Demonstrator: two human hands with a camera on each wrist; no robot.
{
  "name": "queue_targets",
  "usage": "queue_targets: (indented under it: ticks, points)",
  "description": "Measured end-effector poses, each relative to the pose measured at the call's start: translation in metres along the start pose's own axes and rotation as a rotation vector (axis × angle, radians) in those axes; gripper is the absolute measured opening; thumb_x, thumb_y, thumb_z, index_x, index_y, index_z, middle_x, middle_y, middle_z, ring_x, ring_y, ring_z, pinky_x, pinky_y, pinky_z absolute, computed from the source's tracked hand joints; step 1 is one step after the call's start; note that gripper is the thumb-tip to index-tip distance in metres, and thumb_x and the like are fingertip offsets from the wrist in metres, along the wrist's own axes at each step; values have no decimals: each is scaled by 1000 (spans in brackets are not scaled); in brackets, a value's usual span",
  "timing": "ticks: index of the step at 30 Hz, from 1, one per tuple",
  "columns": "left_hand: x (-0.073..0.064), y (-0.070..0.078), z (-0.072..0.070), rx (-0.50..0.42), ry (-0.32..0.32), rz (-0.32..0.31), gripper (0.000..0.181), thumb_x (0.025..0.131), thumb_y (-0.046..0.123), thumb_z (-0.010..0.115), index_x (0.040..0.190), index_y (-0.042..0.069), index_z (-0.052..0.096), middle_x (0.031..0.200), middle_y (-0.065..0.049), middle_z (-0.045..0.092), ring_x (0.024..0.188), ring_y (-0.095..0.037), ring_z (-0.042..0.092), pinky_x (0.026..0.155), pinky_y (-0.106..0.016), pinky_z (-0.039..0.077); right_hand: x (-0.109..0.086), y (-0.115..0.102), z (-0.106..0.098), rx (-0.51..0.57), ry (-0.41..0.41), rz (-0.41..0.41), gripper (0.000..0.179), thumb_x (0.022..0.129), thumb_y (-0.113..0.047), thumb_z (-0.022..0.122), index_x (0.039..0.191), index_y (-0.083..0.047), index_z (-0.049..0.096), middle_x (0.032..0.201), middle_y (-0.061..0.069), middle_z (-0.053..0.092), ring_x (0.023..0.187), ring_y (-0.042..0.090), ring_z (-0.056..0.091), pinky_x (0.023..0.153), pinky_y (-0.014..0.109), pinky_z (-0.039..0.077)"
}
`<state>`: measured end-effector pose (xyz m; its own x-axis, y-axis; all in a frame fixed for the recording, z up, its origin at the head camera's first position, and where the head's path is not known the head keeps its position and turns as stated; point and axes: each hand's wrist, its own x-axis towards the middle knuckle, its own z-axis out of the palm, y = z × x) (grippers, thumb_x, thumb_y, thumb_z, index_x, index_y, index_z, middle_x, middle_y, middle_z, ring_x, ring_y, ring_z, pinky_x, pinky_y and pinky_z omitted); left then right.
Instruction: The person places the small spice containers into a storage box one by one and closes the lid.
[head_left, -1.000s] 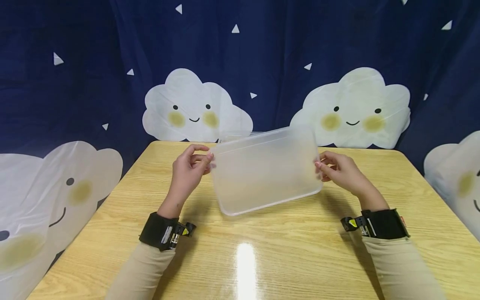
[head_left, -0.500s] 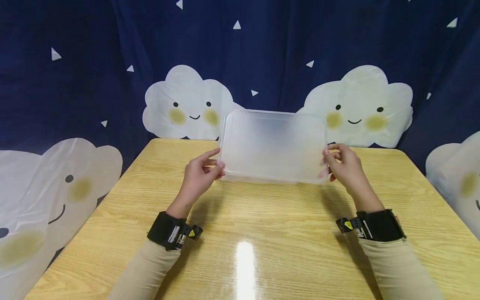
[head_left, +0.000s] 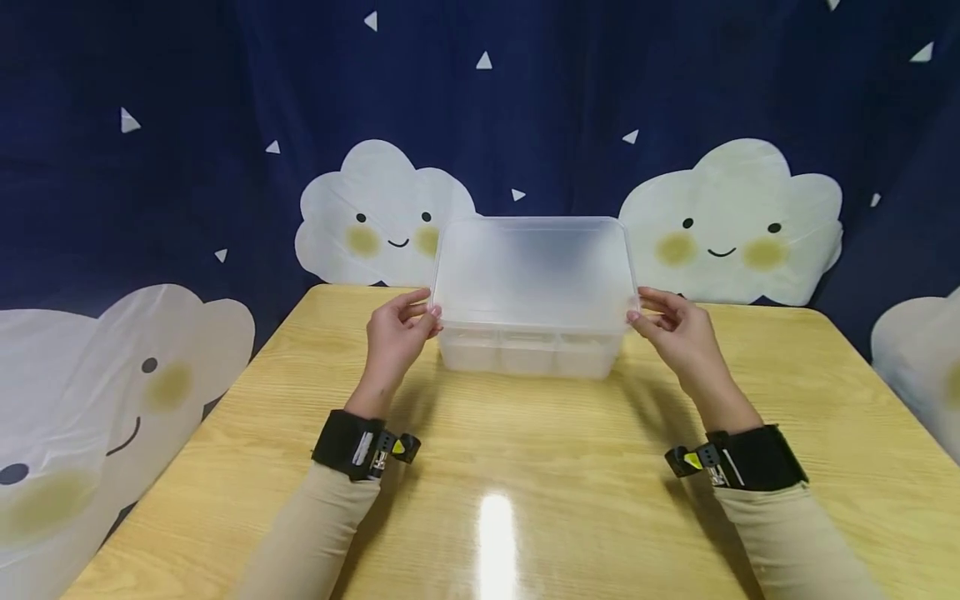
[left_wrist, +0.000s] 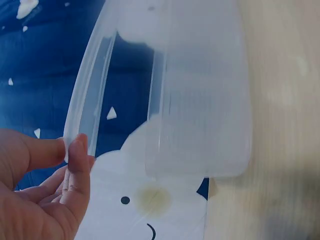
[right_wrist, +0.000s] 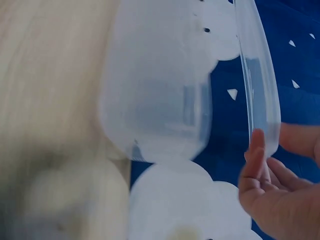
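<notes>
A frosted clear plastic lid [head_left: 532,271] is held level, left to right, above a translucent plastic box [head_left: 528,357] on the table. Faint upright dividers show through the box's front wall. My left hand [head_left: 399,335] pinches the lid's left end between thumb and fingers, and my right hand [head_left: 678,332] pinches its right end. In the left wrist view a gap separates the lid's rim [left_wrist: 82,95] from the box [left_wrist: 205,105]. The right wrist view has the same gap between lid [right_wrist: 260,80] and box [right_wrist: 155,100]. The lid hides most of the box's top.
The wooden table [head_left: 570,467] spreads in front of the box, with a bright light reflection on it. Behind its far edge hangs a dark blue curtain [head_left: 555,108] with white clouds and triangles. Both wrists wear black straps with small cameras.
The lid was slanted with its left end lower, then rose and levelled out. It now lies over the box, whose front wall has come into view. Both hands kept hold of it.
</notes>
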<state>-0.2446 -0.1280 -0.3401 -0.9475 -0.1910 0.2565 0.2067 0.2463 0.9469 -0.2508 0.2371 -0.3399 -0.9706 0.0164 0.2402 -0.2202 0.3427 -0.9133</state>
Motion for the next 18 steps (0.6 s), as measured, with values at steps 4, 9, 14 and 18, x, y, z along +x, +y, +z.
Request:
queue_targets:
  ticks: [4,9,14,18]
  points:
    - [9,-8,6,68,-3,0,32,96,6,69,127,-3,67,110,-20,73,78,-14,72,74,-23,58,0,9,8,-31,86,22,50,99,-27,67,138,4,58,125,16,64,88,-6,61,72,11,50]
    - [10,-19,9,176,-25,11,31,99,12,67,127,-1,69,108,-18,73,85,-22,70,74,-23,56,-2,18,17,-63,191,27,43,97,-28,71,123,6,69,109,9,69,80,-8,62,69,10,51]
    - [11,-26,12,269,8,52,33,100,18,66,128,2,69,112,-16,72,101,-27,66,85,-35,54,-1,23,22,-88,191,11,41,96,-25,71,122,6,69,119,23,69,84,-6,61,69,9,50]
    - [12,-31,13,316,18,74,32,100,18,65,128,2,69,118,-16,72,109,-29,67,92,-41,55,-1,28,26,-158,172,20,42,97,-28,70,125,4,69,123,22,69,93,3,61,68,8,49]
